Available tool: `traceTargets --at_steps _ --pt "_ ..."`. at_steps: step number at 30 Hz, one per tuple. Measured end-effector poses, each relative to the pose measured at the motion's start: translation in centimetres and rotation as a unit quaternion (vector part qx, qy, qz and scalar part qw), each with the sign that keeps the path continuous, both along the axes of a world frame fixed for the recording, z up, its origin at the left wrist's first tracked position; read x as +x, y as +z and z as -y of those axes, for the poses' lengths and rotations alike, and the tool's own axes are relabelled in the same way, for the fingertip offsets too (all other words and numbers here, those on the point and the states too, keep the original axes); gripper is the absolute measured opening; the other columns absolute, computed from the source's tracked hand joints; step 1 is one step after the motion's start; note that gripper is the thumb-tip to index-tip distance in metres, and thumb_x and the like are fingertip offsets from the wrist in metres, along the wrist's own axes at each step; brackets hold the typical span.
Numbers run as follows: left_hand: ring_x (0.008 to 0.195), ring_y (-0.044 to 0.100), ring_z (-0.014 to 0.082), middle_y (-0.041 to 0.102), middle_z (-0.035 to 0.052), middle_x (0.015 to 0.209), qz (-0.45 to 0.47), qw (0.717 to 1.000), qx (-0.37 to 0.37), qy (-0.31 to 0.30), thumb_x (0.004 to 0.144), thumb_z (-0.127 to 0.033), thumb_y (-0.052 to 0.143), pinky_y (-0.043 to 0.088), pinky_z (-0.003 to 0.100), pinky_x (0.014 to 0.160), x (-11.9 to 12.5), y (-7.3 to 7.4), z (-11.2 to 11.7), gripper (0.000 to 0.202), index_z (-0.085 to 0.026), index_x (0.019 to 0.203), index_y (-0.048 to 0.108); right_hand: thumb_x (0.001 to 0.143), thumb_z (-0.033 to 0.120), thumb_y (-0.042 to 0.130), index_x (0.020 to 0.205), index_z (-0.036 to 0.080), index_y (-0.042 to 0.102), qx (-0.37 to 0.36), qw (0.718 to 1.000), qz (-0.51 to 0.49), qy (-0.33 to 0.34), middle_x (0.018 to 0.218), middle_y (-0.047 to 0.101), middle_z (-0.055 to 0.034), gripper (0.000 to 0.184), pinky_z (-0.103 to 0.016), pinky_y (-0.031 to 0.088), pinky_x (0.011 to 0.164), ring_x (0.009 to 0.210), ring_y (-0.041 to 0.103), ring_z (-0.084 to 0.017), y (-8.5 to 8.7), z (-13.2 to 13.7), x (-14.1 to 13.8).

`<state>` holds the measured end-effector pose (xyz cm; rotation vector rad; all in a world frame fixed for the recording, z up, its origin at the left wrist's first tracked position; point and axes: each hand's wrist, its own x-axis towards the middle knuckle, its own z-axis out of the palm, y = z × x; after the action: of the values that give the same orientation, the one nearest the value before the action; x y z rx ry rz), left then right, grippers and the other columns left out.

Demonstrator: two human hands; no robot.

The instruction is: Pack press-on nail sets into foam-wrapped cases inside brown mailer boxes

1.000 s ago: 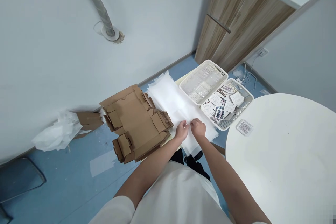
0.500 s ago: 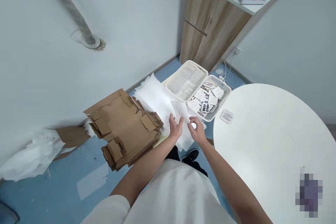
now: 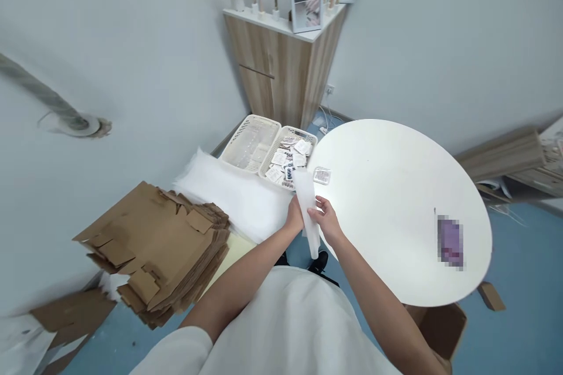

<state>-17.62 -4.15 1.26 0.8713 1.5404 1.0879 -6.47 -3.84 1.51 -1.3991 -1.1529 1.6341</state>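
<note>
My left hand (image 3: 295,215) grips a thin white packing sheet (image 3: 306,193) from its left side, with most of its fingers hidden behind it. The sheet stands upright as a narrow folded strip. On its right edge my right hand (image 3: 329,222) pinches it between thumb and fingers. To the left lies a pile of similar white sheets (image 3: 237,202). A small clear case (image 3: 322,175) with little pieces inside rests on the round table's near-left edge, just beyond my hands.
The white round table (image 3: 396,187) fills the right, with a blurred purple item (image 3: 450,240) on it. A basket of carded packs (image 3: 310,135) and a basket of clear cases (image 3: 275,123) stand ahead. Flattened cardboard boxes (image 3: 153,234) are stacked left. Behind stands a wooden cabinet (image 3: 281,64).
My view has swung right, toward the round table. The white sheet has come away from the pile, and now stands narrow and upright between my hands. My right hand has closed on its edge.
</note>
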Motion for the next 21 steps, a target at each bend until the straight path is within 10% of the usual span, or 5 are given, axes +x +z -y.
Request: traceTargets --at_steps 6,14,21 --pt "0.067 0.057 0.0151 0.062 0.0015 0.072 -0.074 0.993 0.037 -0.084 0.073 -0.026 0.051 0.042 0.026 0.061 6.2 -1.1 -0.2 0.01 -0.02 0.08 0.053 0.064 0.039 0.059 0.104 0.02 0.044 -0.001 0.992 0.06 -0.113 0.076 0.054 0.0004 0.046 -0.029 0.046 0.06 0.063 0.056 -0.013 -0.4 1.2 8.6" --pt "0.051 0.052 0.0126 0.059 -0.0017 0.057 -0.136 0.977 0.021 -0.163 0.078 -0.031 0.045 0.036 0.023 0.052 11.8 -0.8 -0.5 0.012 -0.021 0.079 0.05 0.07 0.044 0.051 0.096 0.021 0.042 0.042 0.968 0.164 -0.183 0.086 0.053 -0.0025 0.036 -0.028 0.044 0.059 0.058 0.055 -0.011 -0.9 3.6 21.6" --pt "0.053 0.049 0.0138 0.055 -0.0012 0.059 -0.189 0.961 0.005 -0.202 0.076 -0.033 0.045 0.035 0.024 0.051 14.3 -1.7 -0.2 0.013 -0.022 0.075 0.052 0.07 0.041 0.049 0.076 0.019 0.053 0.052 0.968 0.187 -0.162 0.082 0.056 -0.0023 0.023 -0.029 0.044 0.057 0.06 0.055 -0.013 -1.4 4.9 27.6"
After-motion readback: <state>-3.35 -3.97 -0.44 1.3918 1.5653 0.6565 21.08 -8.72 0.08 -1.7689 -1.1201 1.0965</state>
